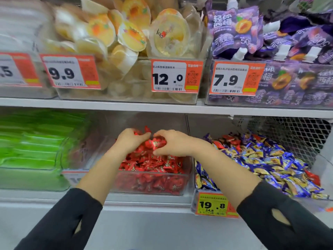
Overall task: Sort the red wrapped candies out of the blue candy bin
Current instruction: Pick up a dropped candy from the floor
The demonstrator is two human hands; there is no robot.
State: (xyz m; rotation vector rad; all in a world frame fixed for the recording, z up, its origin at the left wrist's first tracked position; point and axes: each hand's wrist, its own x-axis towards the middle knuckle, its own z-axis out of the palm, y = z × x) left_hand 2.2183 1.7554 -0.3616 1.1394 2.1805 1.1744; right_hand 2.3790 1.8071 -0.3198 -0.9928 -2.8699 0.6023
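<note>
Shop shelves hold a clear plastic bin of red wrapped candies [151, 165]. Left hand [130, 139] and right hand [170, 143] each curl fingers around shiny red candies above it.

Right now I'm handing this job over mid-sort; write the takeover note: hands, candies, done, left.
Left hand and right hand: both over the red candy bin, each gripping red wrapped candies.
Blue candy bin, to the right: red strays show at its back, one near the right edge.
Done: a handful carried across.
Left: drop these, then pick the remaining strays.
</note>
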